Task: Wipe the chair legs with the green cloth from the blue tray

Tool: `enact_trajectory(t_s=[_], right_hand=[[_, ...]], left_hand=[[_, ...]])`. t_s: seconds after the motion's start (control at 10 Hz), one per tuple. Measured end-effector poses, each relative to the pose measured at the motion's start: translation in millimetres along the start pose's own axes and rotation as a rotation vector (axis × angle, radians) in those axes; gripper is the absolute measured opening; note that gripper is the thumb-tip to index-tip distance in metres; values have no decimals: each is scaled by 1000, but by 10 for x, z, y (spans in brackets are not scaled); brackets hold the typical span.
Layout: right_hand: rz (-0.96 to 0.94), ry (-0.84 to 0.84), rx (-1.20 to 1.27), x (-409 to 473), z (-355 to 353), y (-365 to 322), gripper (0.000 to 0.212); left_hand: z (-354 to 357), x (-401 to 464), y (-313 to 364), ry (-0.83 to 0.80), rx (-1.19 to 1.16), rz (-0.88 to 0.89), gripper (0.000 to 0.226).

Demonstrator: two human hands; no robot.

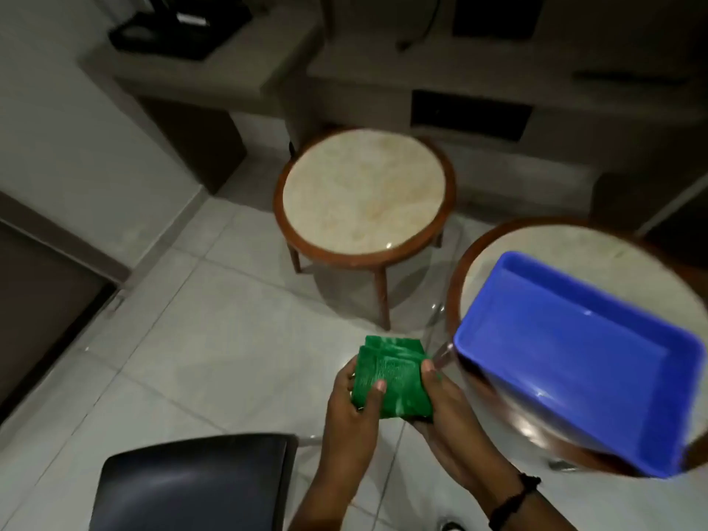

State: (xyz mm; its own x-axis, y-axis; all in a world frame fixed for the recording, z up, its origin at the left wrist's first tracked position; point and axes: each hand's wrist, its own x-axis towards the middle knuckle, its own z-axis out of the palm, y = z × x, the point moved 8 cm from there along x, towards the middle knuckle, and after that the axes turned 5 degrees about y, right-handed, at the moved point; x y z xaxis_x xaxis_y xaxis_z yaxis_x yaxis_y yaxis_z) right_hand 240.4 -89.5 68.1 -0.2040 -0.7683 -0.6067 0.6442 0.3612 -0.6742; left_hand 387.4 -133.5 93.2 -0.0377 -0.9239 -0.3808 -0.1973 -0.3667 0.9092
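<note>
Low centre of the frame, the left hand [350,406] and right hand [440,402] pinch the folded green cloth [398,381] between them, its long axis running up-frame. The blue tray [574,362] sits at right on a round table [475,270]. No readable writing.

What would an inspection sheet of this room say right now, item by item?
Surface: pale tiled floor; two round tables with wooden rims, one farther off, one near on the right.
Job's things: green cloth folded, held in both hands; blue tray empty, on the near table; black chair at the bottom edge, its legs not in view.
Clutter: dark object on the desk, too blurred to name.
Hands: left hand and right hand both grip the cloth.
Cables: one dark cord hanging by the desk.
Surroundings: dim room, built-in desk and shelves along the far wall.
</note>
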Motion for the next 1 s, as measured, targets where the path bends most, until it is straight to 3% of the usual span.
enact_trajectory(t_s=[0.1,0.2,0.3,0.5,0.7,0.8,1.0], right_hand=[[-192,76,-324,-489,-222,-1111,31],[-313,234,-520,-568,-578,-1631,17],[-370,461,-657,-361,-1429,-2152,20],[-200,618,-768,488,-3005,-2036,18],[-86,676,-783,1123,-4165,-1437,16],[-55,687,-844,1239,-4346,-1269,17],[5,722,-995,1244,-4314,-1431,38]], left_hand=[[624,-205,848,-78,0,57,43],[1079,-199,1158,-105,71,129,45],[2030,-102,1276,-183,226,213,41],[3596,291,315,-325,420,93,51],[4562,541,-786,-378,560,-2,56],[4641,595,-957,-364,610,-3,56],[4532,657,-906,-343,720,40,65]])
